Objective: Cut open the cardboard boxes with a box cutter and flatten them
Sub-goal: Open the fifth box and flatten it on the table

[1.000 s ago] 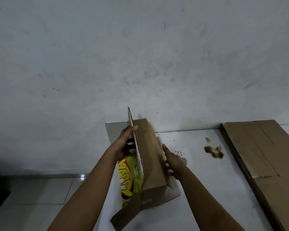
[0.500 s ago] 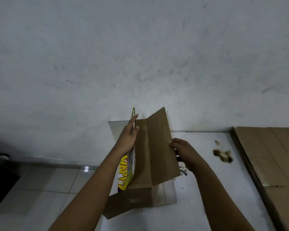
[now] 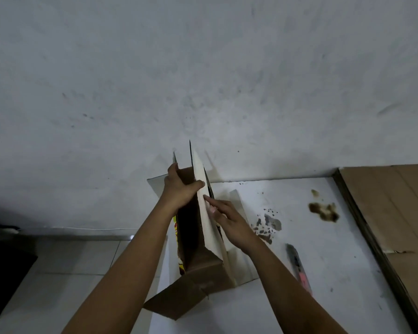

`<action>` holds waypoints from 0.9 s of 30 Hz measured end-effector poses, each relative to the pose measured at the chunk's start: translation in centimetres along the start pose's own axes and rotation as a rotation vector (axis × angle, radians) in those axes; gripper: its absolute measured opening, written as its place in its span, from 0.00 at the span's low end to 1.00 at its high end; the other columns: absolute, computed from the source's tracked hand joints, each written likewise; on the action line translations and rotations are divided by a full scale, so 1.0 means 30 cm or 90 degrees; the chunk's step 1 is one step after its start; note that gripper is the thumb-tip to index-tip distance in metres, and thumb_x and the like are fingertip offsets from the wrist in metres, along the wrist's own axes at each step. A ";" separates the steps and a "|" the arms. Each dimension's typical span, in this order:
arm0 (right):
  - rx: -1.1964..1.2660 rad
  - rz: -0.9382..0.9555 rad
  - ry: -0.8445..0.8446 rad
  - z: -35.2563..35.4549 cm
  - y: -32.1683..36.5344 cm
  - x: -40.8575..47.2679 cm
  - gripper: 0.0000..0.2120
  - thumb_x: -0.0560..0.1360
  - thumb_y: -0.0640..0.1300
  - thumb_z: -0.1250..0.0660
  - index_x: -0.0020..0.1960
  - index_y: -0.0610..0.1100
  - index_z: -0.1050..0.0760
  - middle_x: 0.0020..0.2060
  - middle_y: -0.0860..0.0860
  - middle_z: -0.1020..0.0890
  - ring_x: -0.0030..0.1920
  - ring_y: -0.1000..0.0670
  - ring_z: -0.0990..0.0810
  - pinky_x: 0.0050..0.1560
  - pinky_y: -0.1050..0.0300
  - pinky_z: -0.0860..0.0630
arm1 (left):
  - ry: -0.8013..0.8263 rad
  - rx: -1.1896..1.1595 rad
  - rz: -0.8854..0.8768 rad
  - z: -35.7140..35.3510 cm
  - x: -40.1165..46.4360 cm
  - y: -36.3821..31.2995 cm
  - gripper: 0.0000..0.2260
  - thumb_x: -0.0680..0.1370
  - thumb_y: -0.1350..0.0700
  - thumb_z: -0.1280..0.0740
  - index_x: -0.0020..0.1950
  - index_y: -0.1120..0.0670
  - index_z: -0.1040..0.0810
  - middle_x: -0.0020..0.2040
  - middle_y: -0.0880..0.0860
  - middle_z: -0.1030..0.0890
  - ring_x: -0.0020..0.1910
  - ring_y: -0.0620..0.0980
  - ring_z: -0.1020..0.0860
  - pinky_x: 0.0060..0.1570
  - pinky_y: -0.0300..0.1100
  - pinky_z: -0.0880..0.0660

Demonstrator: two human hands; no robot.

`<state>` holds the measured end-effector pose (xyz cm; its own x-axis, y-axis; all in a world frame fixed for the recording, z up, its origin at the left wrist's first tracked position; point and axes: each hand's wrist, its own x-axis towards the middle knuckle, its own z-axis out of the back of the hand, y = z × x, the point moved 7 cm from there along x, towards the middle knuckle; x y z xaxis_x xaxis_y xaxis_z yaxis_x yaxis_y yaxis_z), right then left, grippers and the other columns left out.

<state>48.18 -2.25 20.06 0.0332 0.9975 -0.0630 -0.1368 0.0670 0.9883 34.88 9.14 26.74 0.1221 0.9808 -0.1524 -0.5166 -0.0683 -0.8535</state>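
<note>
Brown cardboard box (image 3: 198, 239) stands on the white tabletop (image 3: 323, 273), its long side running away from the person. The left hand (image 3: 179, 189) grips its far top edge. The right hand (image 3: 229, 220) rests flat, fingers (image 3: 211, 201) straight, on the right wall (nearer the box cutter (image 3: 298, 268), just beside that arm), ready to push the box flat.

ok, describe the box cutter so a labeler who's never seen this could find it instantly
Start at the white table against the wall. Between the right forearm and the flattened cardboard stack on the right lies the box cutter. It is the only slim grey-and-pink stick there, lying loose, in neither hand.
</note>
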 end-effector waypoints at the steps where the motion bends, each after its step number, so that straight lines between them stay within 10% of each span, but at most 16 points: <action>1: 0.031 -0.038 -0.002 0.000 -0.051 0.011 0.20 0.81 0.61 0.44 0.72 0.62 0.31 0.69 0.57 0.29 0.69 0.58 0.30 0.69 0.57 0.32 | -0.006 0.001 -0.004 0.000 -0.005 -0.001 0.47 0.70 0.49 0.23 0.80 0.50 0.48 0.76 0.53 0.35 0.71 0.54 0.31 0.64 0.45 0.30; 5: 0.021 -0.222 0.056 -0.032 -0.256 -0.003 0.37 0.74 0.75 0.47 0.73 0.53 0.30 0.71 0.51 0.26 0.69 0.49 0.28 0.70 0.43 0.31 | -0.020 0.021 -0.010 -0.009 -0.021 -0.004 0.45 0.71 0.51 0.23 0.80 0.50 0.48 0.76 0.53 0.35 0.72 0.55 0.31 0.62 0.46 0.30; 13: 0.093 -0.292 -0.134 0.214 -0.372 -0.166 0.33 0.75 0.69 0.38 0.69 0.46 0.26 0.64 0.50 0.23 0.66 0.46 0.25 0.66 0.45 0.26 | -0.063 0.183 -0.022 -0.018 -0.045 -0.008 0.44 0.73 0.47 0.27 0.81 0.48 0.51 0.76 0.55 0.39 0.71 0.57 0.31 0.62 0.52 0.29; 18: -0.046 -0.363 0.135 0.291 -0.400 -0.319 0.23 0.74 0.65 0.33 0.46 0.45 0.15 0.44 0.49 0.13 0.48 0.50 0.17 0.60 0.47 0.23 | -0.066 0.196 -0.019 -0.048 -0.037 -0.022 0.44 0.73 0.47 0.29 0.81 0.48 0.52 0.75 0.56 0.39 0.69 0.58 0.30 0.60 0.54 0.28; 22: -0.100 -0.368 0.285 0.235 -0.376 -0.292 0.20 0.76 0.63 0.34 0.51 0.48 0.15 0.49 0.50 0.14 0.48 0.50 0.17 0.54 0.51 0.22 | -0.061 0.201 -0.014 -0.065 -0.041 -0.030 0.44 0.72 0.46 0.29 0.81 0.47 0.52 0.76 0.55 0.39 0.70 0.59 0.31 0.62 0.56 0.27; 27: -0.038 -0.300 0.203 0.203 -0.226 -0.018 0.21 0.80 0.60 0.39 0.61 0.45 0.22 0.54 0.48 0.16 0.50 0.43 0.14 0.55 0.45 0.19 | -0.057 0.210 -0.005 -0.053 -0.059 -0.022 0.47 0.70 0.44 0.29 0.81 0.43 0.55 0.77 0.54 0.41 0.71 0.60 0.32 0.63 0.59 0.27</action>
<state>55.12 -3.40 14.23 -0.1947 0.8166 -0.5434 -0.2359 0.4987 0.8340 36.37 7.17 26.78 0.0596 0.9942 -0.0900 -0.7639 -0.0126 -0.6452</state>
